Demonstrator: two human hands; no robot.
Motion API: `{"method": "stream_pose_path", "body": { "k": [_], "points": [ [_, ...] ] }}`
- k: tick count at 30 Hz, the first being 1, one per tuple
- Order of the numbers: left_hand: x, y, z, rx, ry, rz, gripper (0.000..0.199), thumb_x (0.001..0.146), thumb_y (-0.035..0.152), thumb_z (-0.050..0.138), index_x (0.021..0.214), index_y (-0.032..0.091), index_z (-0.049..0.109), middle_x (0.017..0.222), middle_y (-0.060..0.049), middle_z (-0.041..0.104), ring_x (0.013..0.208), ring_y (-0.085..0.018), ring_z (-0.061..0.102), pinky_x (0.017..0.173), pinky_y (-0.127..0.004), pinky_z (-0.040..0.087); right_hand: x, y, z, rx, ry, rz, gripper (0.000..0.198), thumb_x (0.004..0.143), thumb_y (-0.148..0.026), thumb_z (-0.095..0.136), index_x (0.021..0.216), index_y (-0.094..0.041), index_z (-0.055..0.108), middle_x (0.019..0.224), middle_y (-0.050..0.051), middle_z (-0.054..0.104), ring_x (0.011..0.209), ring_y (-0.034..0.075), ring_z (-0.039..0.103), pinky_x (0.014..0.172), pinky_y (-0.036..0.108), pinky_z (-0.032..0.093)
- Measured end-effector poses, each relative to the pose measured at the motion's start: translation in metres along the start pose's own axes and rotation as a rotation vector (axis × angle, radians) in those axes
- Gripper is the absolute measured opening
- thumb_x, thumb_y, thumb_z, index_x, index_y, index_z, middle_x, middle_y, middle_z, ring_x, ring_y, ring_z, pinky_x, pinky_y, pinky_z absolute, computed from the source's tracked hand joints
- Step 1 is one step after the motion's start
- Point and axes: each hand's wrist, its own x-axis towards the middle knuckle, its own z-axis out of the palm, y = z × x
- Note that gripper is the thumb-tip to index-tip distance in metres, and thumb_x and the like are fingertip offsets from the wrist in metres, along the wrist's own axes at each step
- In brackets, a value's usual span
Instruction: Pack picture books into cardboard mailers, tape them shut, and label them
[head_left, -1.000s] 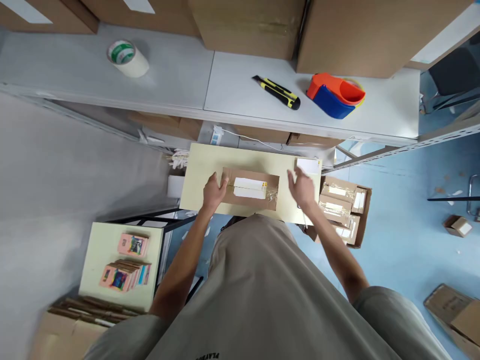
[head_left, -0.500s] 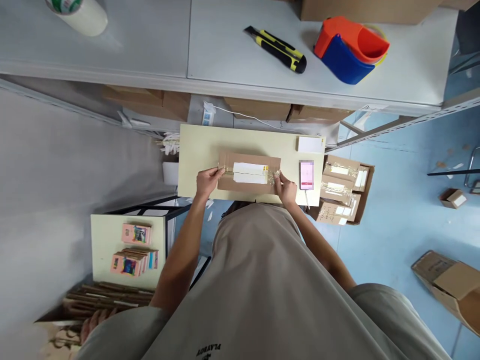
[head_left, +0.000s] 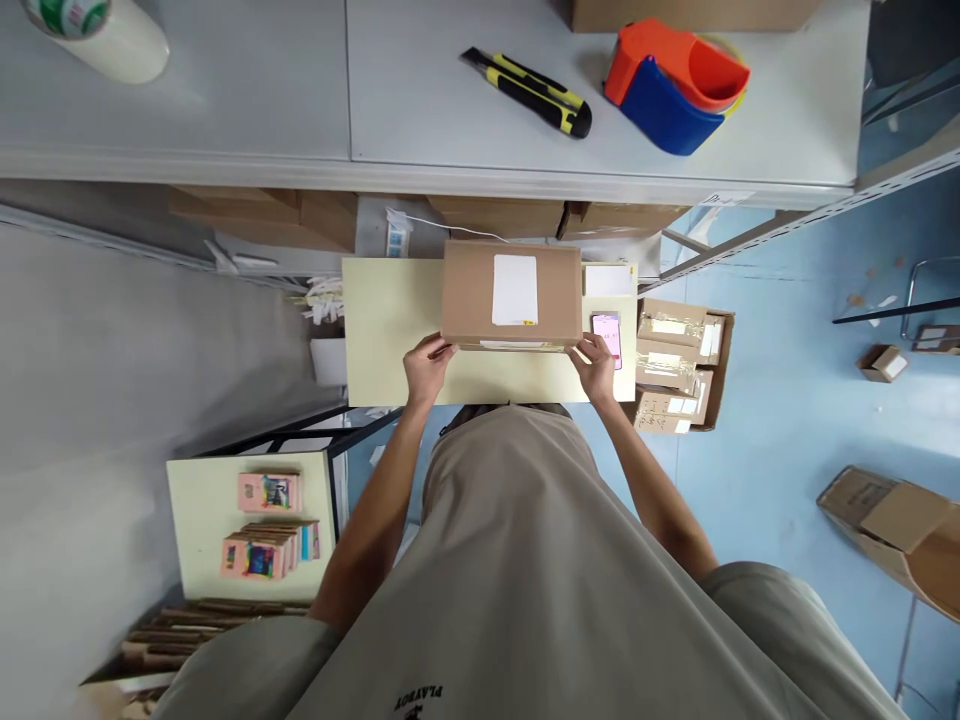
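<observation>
A brown cardboard box is at the middle of the small cream table. Its broad face carries a white label, and a second white strip shows along the side nearest me. My left hand pinches the near left corner of the box. At the near right corner, my right hand grips it the same way. Beside my right hand lies a phone with a lit pink screen. Behind it, partly covered by the box, is a stack of white labels.
A grey shelf above the table's far side holds a box cutter, an orange and blue tape dispenser and a tape roll. Packed boxes stand right. A side table with pink packs is left.
The box has turned, so its broad labelled face now shows where the narrow taped side faced up before. My hands have moved slightly farther apart.
</observation>
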Motion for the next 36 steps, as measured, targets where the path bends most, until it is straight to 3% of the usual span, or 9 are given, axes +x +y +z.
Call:
{"method": "stream_pose_path", "body": {
  "k": [5, 8, 12, 15, 18, 22, 27, 31, 36],
  "points": [
    [-0.006, -0.042, 0.017, 0.096, -0.043, -0.183, 0.029, 0.085, 0.018, 0.074, 0.11, 0.014, 0.088, 0.126, -0.011, 0.092, 0.118, -0.027, 0.086, 0.116, -0.038, 0.067, -0.008, 0.018, 0.019, -0.054, -0.099, 0.166, 0.039, 0.102, -0.059, 0.082, 0.109, -0.022, 0.089, 0.133, 0.02, 0.082, 0.108, 0.032, 0.084, 0.105, 0.052, 0.074],
    [0.0, -0.053, 0.011, 0.183, -0.069, -0.21, 0.034, 0.088, 0.016, 0.071, 0.117, 0.013, 0.089, 0.123, -0.011, 0.093, 0.123, -0.03, 0.087, 0.119, -0.043, 0.066, -0.01, 0.025, 0.017, -0.073, -0.176, 0.151, 0.04, 0.103, -0.055, 0.08, 0.124, -0.022, 0.089, 0.128, 0.018, 0.085, 0.105, 0.031, 0.084, 0.109, 0.055, 0.074],
    [0.022, -0.029, 0.001, 0.209, 0.103, -0.061, 0.053, 0.103, 0.016, 0.059, 0.153, 0.012, 0.077, 0.15, -0.018, 0.085, 0.144, -0.028, 0.081, 0.13, -0.045, 0.061, 0.002, 0.045, -0.007, -0.053, -0.152, 0.074, 0.043, 0.107, -0.046, 0.072, 0.135, -0.017, 0.087, 0.139, 0.021, 0.083, 0.11, 0.031, 0.085, 0.11, 0.055, 0.073],
    [0.035, 0.013, 0.017, 0.198, 0.127, 0.138, 0.051, 0.11, 0.023, 0.06, 0.159, 0.014, 0.072, 0.168, -0.022, 0.074, 0.156, -0.03, 0.074, 0.129, -0.043, 0.062, 0.029, 0.067, -0.033, -0.067, -0.026, 0.044, 0.044, 0.11, -0.036, 0.063, 0.14, -0.012, 0.086, 0.143, 0.024, 0.079, 0.115, 0.03, 0.084, 0.109, 0.05, 0.072],
    [0.035, 0.055, 0.068, 0.166, -0.021, 0.308, 0.052, 0.116, 0.035, 0.063, 0.166, 0.019, 0.067, 0.167, -0.019, 0.075, 0.154, -0.032, 0.075, 0.133, -0.047, 0.061, 0.067, 0.087, -0.056, -0.108, 0.094, 0.04, 0.045, 0.11, -0.032, 0.062, 0.142, -0.009, 0.084, 0.139, 0.025, 0.079, 0.124, 0.031, 0.082, 0.114, 0.05, 0.068],
    [0.026, 0.085, 0.179, 0.082, -0.294, 0.443, 0.054, 0.118, 0.035, 0.06, 0.171, 0.023, 0.061, 0.171, -0.018, 0.072, 0.151, -0.03, 0.076, 0.134, -0.049, 0.06, 0.121, 0.106, -0.069, -0.086, 0.195, 0.049, 0.046, 0.111, -0.036, 0.064, 0.143, -0.008, 0.082, 0.139, 0.024, 0.077, 0.124, 0.031, 0.08, 0.118, 0.053, 0.066],
    [0.042, 0.09, 0.306, 0.127, -0.398, 0.178, 0.053, 0.109, 0.018, 0.071, 0.161, 0.016, 0.065, 0.169, -0.026, 0.068, 0.151, -0.035, 0.074, 0.129, -0.052, 0.062, 0.171, 0.122, -0.063, -0.039, 0.209, 0.157, 0.044, 0.111, -0.033, 0.066, 0.143, -0.007, 0.083, 0.142, 0.027, 0.078, 0.121, 0.029, 0.079, 0.114, 0.049, 0.068],
    [0.071, 0.085, 0.348, 0.284, -0.282, -0.063, 0.034, 0.104, 0.011, 0.073, 0.138, 0.013, 0.073, 0.154, -0.03, 0.072, 0.155, -0.042, 0.068, 0.134, -0.057, 0.054, 0.194, 0.133, -0.05, -0.091, 0.208, 0.282, 0.043, 0.112, -0.032, 0.067, 0.141, -0.004, 0.083, 0.14, 0.03, 0.078, 0.117, 0.029, 0.079, 0.108, 0.043, 0.069],
    [0.086, 0.073, 0.358, 0.352, -0.245, -0.11, 0.032, 0.103, 0.006, 0.067, 0.133, 0.015, 0.075, 0.144, -0.027, 0.074, 0.154, -0.04, 0.063, 0.134, -0.055, 0.049, 0.202, 0.137, -0.039, -0.111, 0.187, 0.316, 0.043, 0.112, -0.029, 0.063, 0.143, -0.005, 0.083, 0.142, 0.029, 0.078, 0.115, 0.028, 0.081, 0.11, 0.042, 0.066]
  ]
}}
